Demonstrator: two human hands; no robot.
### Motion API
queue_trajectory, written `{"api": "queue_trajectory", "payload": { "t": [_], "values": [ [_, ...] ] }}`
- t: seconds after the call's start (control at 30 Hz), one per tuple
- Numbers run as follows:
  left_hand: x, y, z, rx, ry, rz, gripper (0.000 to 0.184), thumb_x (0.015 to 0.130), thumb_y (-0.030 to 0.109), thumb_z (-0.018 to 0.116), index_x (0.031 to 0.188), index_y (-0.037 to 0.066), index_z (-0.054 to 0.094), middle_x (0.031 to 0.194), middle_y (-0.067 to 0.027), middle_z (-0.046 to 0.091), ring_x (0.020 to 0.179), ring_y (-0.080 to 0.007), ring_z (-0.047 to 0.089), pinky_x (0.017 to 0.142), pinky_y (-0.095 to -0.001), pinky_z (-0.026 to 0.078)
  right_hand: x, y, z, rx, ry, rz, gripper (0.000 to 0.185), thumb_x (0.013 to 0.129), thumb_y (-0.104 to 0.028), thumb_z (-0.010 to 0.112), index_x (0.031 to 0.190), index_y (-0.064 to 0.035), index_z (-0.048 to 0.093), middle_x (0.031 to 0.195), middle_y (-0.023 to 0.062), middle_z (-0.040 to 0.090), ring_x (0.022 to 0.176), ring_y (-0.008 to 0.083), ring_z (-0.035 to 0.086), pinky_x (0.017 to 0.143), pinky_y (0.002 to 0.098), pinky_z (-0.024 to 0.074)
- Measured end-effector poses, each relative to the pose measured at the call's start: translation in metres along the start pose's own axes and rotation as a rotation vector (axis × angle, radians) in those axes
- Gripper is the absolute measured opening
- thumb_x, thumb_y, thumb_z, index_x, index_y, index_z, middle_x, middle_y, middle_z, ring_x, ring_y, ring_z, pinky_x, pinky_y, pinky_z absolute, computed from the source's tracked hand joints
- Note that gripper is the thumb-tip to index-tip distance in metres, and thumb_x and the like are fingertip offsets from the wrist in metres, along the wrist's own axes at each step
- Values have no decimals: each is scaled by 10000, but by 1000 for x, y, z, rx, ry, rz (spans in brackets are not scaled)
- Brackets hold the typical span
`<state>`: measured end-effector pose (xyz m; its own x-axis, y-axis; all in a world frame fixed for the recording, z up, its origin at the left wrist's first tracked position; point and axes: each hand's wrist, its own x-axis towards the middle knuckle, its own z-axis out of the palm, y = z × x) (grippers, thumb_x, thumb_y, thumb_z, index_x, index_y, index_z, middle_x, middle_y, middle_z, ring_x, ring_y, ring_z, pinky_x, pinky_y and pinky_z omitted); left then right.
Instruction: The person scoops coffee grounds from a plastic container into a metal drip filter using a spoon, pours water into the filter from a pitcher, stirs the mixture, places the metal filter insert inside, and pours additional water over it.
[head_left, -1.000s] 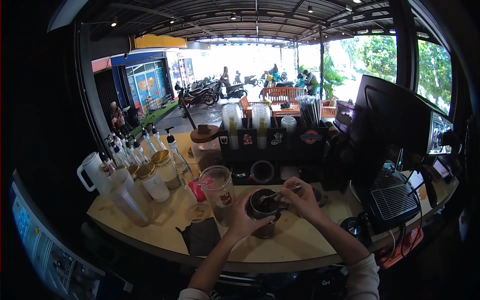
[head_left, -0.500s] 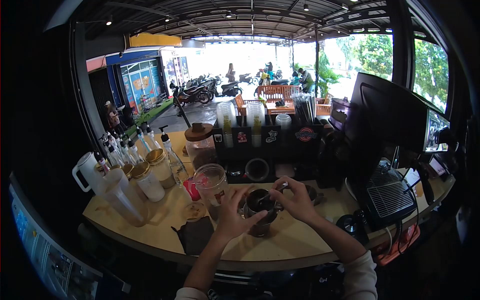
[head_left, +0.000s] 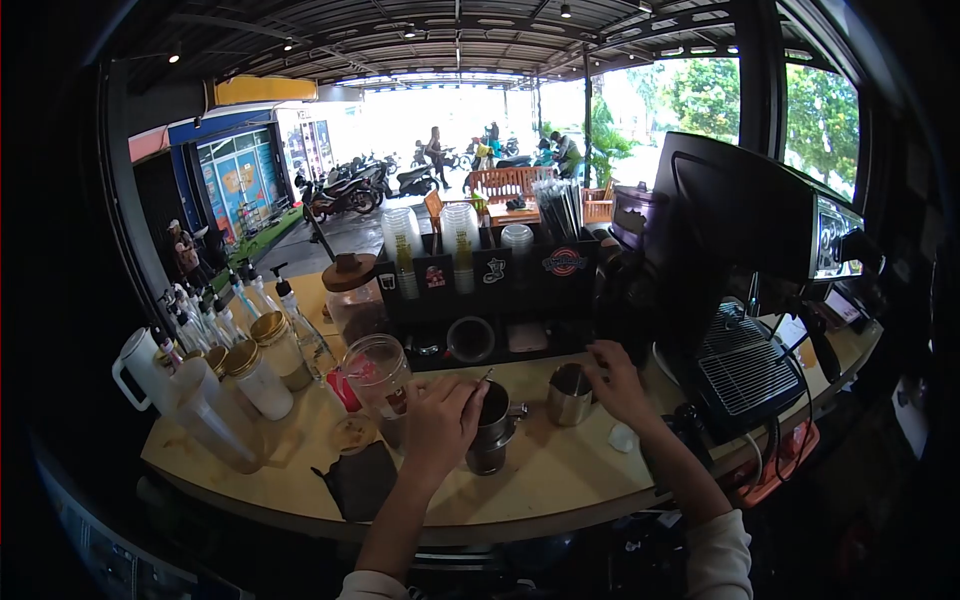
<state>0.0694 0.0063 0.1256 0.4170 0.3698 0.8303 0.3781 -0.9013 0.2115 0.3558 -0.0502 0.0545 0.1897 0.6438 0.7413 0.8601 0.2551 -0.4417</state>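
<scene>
In the head view, my left hand (head_left: 437,420) is closed on a thin metal spoon (head_left: 487,377), its tip poking out above the fingers; the rest is hidden. Just right of that hand stands a metal dripper-like cup (head_left: 490,433) with a small lug on its side, upright on the counter. My right hand (head_left: 622,382) has its fingers curled at the right rim of a metal pitcher (head_left: 568,397); their exact hold is partly hidden. Behind my left hand is a clear jar (head_left: 378,365). A dark cloth (head_left: 357,482) lies left of my left wrist.
Pump bottles (head_left: 300,325) and gold-lidded jars (head_left: 262,388) crowd the left side, beside a clear plastic jug (head_left: 217,420). A black rack (head_left: 480,275) with plastic cups runs along the back. An espresso machine (head_left: 750,370) stands at right. A small white object (head_left: 622,437) lies near my right forearm.
My right hand has left the spoon and dripper-like cup and moved right to the metal pitcher. The spoon is now in my left hand. The whole view has shifted to the right.
</scene>
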Motion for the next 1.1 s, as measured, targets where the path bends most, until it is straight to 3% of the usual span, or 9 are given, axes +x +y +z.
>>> {"api": "queue_trajectory", "payload": {
  "t": [0.07, 0.13, 0.27, 0.33, 0.43, 0.63, 0.77, 0.87, 1.1],
  "values": [
    [1, 1, -2, 13, -29, -26, 91, 864, 134, 618, 857, 54, 662, 788, -62, 638, 742, -235, 587, 760, -364, 365, -19, 30, 0, -247, 47, 11, 280, 886, -136, 572, 1140, -18, 569, 1031, 153, 628, 871, 276, 619, 816, 328, 464],
    [1, -2, 0, -1, 18, -17, 90, 865, 127, 618, 841, 47, 652, 778, -66, 631, 728, -231, 583, 748, -362, 364, -33, 43, 2, 189, -261, 373, 285, 936, -176, 510, 1148, 8, 558, 966, 172, 634, 868, 264, 629, 790, 329, 478],
    [1, -5, 1, 28, 42, -21, 104, 872, 124, 611, 826, 36, 641, 765, -66, 622, 701, -224, 571, 737, -362, 362, -46, 50, 12, 300, -213, 439, 261, 951, -193, 515, 1083, 25, 567, 870, 138, 638, 814, 203, 618, 739, 315, 480],
    [1, -6, 1, 33, 47, -50, 114, 878, 122, 604, 816, 31, 633, 752, -61, 612, 669, -218, 550, 732, -357, 357, -48, 45, 12, 456, -183, 510, 212, 954, -199, 528, 949, 9, 568, 793, 56, 615, 755, 118, 568, 698, 286, 469],
    [-1, -10, -2, 73, 84, -41, 65, 870, 116, 618, 849, 64, 650, 707, -36, 597, 625, -196, 537, 725, -345, 362, -46, 37, 11, 605, -208, 599, 193, 942, -189, 547, 958, 0, 581, 820, 36, 613, 810, 116, 574, 763, 272, 451],
    [1, -6, -13, -35, 184, -78, 120, 898, 93, 560, 900, 29, 662, 675, -43, 560, 612, -160, 497, 662, -308, 364, -19, 16, 19, 867, -35, 492, 151, 933, -144, 572, 816, -65, 518, 715, -31, 518, 693, 48, 467, 649, 216, 387],
    [-2, -13, -15, -121, 197, -175, 132, 915, 88, 545, 908, 13, 653, 687, -32, 570, 614, -103, 529, 568, -259, 388, 20, -20, 4, 865, -96, 367, 181, 924, -137, 579, 793, -75, 470, 727, -45, 507, 702, 23, 447, 640, 195, 371],
    [-4, -18, -11, -287, 253, -303, 108, 900, 93, 555, 918, 50, 652, 660, -36, 592, 613, -178, 536, 698, -327, 377, 46, -40, -4, 858, -166, 328, 183, 915, -121, 590, 800, -80, 454, 732, -43, 500, 696, 12, 440, 618, 177, 353],
    [-8, -26, -11, -386, 315, -405, 109, 899, 102, 563, 934, 40, 646, 613, -10, 574, 587, -104, 479, 571, -276, 356, 87, -92, -17, 867, -320, 177, 198, 876, -42, 624, 811, -59, 438, 754, -21, 502, 709, 17, 516, 617, 190, 434]
  ]
}}
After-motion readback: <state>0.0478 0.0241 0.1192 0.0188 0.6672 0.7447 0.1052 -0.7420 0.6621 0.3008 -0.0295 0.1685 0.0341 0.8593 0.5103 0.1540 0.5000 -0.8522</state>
